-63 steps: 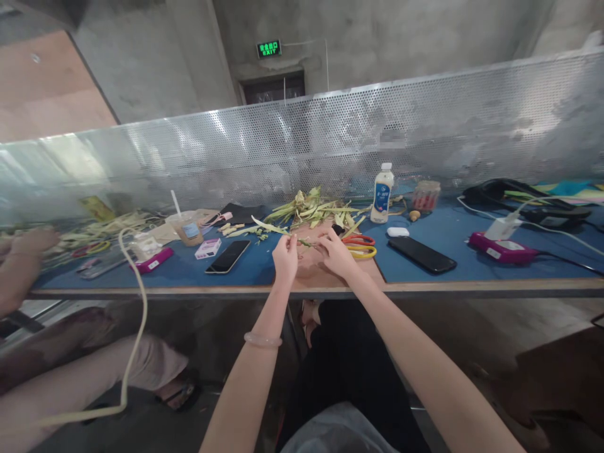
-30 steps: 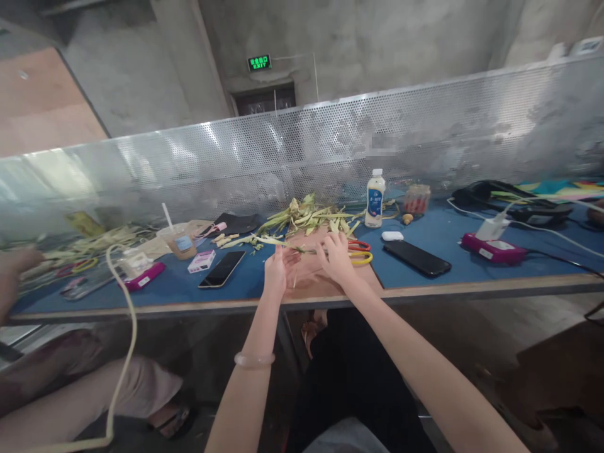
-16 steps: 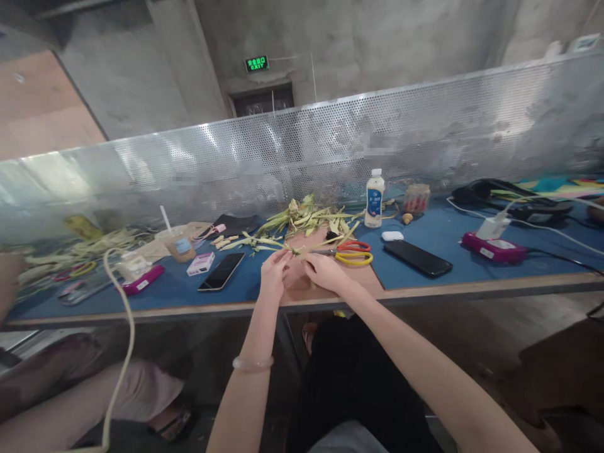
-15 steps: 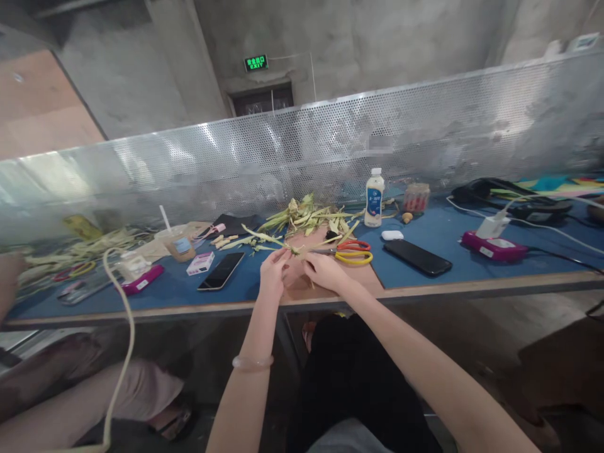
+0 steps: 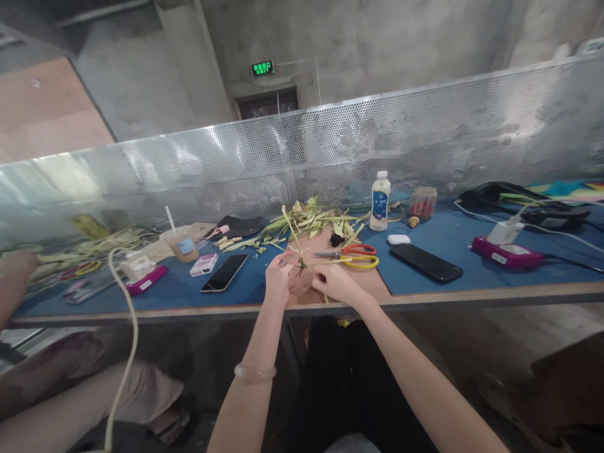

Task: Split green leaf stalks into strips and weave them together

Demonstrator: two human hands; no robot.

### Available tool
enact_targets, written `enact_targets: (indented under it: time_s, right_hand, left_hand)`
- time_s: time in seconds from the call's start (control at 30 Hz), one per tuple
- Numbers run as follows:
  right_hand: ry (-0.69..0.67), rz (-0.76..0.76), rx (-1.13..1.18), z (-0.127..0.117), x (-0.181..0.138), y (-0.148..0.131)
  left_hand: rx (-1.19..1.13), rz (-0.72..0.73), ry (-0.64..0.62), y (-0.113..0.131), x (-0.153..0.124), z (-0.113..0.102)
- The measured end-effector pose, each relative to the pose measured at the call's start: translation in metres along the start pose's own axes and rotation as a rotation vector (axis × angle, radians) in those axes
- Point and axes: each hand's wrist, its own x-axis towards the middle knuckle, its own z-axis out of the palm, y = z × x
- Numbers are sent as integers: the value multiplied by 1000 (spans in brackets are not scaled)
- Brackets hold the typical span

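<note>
Near the table's front edge, my left hand (image 5: 279,275) pinches a small knotted piece of green leaf strips (image 5: 302,265). One long pale-green strand (image 5: 293,234) rises from it, leaning up and left. To its right, my right hand (image 5: 336,283) is closed with bent fingers on a strip that runs toward the knot; the fingertips are partly hidden. Both hands are over a brown board (image 5: 372,284). Just behind my right hand lie scissors (image 5: 359,260) with one red and one yellow handle. A heap of loose leaf strips (image 5: 318,217) lies beyond the hands.
On the right are a milky drink bottle (image 5: 379,202), a white earphone case (image 5: 399,240), a black phone (image 5: 426,262) and a magenta power strip (image 5: 507,253). Leftward are another phone (image 5: 224,273), a small box (image 5: 204,265) and a drink cup (image 5: 183,244). Another person's hand (image 5: 19,270) is far left.
The long strand has swung from lying leftward to standing up. My hands are slightly farther apart, and the whole view has shifted a little.
</note>
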Motion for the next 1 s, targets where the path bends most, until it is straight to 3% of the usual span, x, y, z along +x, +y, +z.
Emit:
enact_targets:
  time_s: [0.63, 1.0]
  right_hand:
    - [9, 5, 76, -2, -3, 2]
    - [4, 33, 107, -3, -7, 2]
  left_hand:
    - [-39, -9, 120, -11, 8, -5]
    - [-244, -34, 130, -19, 15, -9]
